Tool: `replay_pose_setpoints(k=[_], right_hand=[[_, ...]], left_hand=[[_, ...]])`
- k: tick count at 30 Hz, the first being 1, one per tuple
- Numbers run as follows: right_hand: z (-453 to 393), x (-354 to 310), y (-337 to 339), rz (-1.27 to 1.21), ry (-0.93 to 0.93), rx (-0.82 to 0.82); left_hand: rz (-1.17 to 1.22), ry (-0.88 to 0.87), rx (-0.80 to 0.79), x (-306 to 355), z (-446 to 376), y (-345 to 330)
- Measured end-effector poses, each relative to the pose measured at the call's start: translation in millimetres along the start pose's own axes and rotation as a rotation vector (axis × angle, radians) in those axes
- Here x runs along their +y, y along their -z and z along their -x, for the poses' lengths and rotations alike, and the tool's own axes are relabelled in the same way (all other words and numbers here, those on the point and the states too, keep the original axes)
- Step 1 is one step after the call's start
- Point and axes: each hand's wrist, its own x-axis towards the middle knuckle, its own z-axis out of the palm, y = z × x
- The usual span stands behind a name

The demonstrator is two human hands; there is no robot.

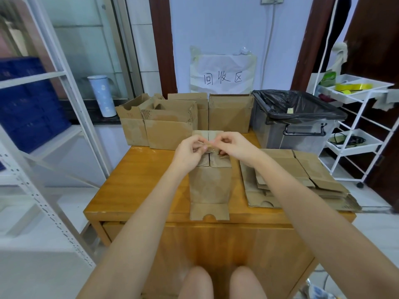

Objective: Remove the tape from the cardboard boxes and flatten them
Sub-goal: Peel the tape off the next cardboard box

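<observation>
Left hand (189,151) and right hand (234,145) pinch crumpled tape strip (210,146) between them, above upright box (210,182); flattened boxes (295,175) right of right hand

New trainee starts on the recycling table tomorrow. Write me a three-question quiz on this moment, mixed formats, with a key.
1. True or false: both hands, left hand and right hand, pinch the strip of tape above the box being worked on.
2. Multiple choice: the stack of flattened boxes lies on the wooden table
A. to the person's left
B. to the person's right
C. inside the bin
3. Fill in: the grey bin is lined with a ____ bag.

Key: 1 true; 2 B; 3 black.
</observation>
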Motion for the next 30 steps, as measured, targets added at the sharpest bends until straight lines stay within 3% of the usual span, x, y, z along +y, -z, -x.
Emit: replay_pose_setpoints(k=[9,17,21,25,30], right_hand=[[1,-1,7,0.071,0.030,-0.098],[-8,-19,-6,0.706,0.080,-0.171],[-5,-19,-10,0.737,0.084,-0.122],[-5,-26,-5,0.669,0.037,-0.123],[-8,-32,-7,0.623,-0.018,-0.112]], left_hand=[[0.024,-0.038,-0.013,1,4,3],[-0.019,-0.017,0.057,-2,8,1],[-0.132,0.024,0.054,4,19,-6],[-0.404,0.038,0.184,0,31,-10],[-0.257,0.108,0.041,-3,34,9]])
